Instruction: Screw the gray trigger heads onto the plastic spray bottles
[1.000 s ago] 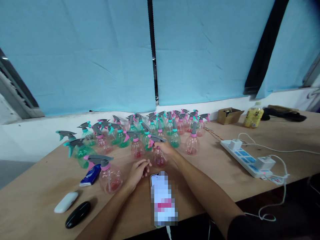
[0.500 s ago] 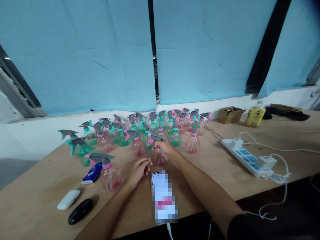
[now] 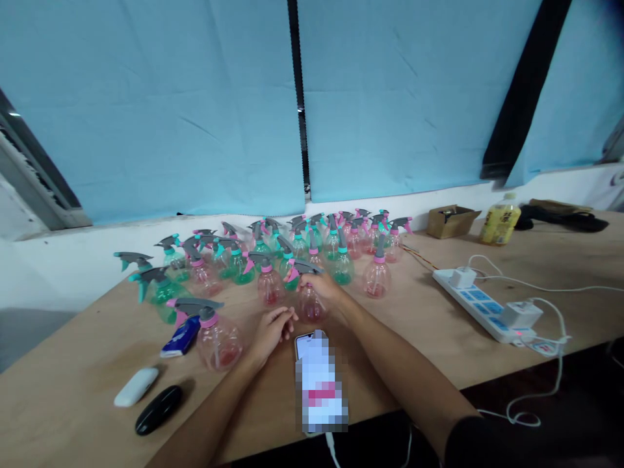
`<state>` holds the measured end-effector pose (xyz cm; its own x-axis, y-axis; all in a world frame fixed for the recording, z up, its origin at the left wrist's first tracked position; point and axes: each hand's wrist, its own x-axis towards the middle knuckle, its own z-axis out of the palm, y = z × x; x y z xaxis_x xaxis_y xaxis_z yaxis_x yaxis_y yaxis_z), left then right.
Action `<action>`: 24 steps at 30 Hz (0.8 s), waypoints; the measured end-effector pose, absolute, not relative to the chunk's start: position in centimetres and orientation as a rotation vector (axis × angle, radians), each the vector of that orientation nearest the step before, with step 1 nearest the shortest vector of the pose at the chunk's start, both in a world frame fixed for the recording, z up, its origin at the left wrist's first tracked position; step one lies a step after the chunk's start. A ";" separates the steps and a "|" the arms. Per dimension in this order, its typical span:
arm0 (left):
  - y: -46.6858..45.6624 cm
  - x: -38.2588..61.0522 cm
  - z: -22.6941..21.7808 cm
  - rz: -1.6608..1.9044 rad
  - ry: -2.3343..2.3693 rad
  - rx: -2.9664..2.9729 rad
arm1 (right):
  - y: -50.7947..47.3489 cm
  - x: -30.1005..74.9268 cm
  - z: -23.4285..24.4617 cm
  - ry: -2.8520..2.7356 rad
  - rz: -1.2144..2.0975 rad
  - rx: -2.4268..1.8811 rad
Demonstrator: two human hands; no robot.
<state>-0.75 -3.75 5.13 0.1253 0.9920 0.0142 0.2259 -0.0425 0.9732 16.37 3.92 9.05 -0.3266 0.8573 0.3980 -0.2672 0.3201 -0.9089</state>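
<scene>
My right hand [image 3: 316, 286] is closed around the neck of a pink spray bottle [image 3: 312, 309] with a grey and pink trigger head, standing upright on the table. My left hand [image 3: 273, 331] rests on the wood to the left of that bottle, its fingers loosely bent and apart from the thumb, with nothing visible in them. Just behind it stands another pink spray bottle [image 3: 270, 286]. A larger-looking pink spray bottle [image 3: 219, 344] is beside my left forearm. Below the held bottle lies a phone [image 3: 322, 383], its screen blurred out, with a white cable plugged in.
Several green and pink spray bottles [image 3: 344, 266] crowd the back of the table. At left lie a blue packet [image 3: 180, 337], a white case [image 3: 136, 387] and a black case [image 3: 158, 409]. To the right are a power strip [image 3: 480, 305], a cardboard box [image 3: 451, 222] and a yellow drink bottle [image 3: 500, 221].
The view has shifted very slightly. Both hands and the bottles keep the same places, with the right hand still around the pink spray bottle's neck.
</scene>
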 end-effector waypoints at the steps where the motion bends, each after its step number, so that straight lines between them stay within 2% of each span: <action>1: -3.7 -0.8 5.1 1.017 1.264 1.457 | 4.0 16.4 9.0 -1.487 1.261 -0.582; 11: -3.8 -0.8 5.1 1.007 1.271 1.464 | 3.8 15.9 9.4 -1.418 1.295 -0.595; 21: -4.0 -0.5 5.2 1.064 1.274 1.493 | 3.5 15.4 7.4 -1.368 1.030 -0.551; 24: -4.3 -0.4 5.5 1.112 1.237 1.531 | 3.2 15.2 7.1 -1.338 1.047 -0.543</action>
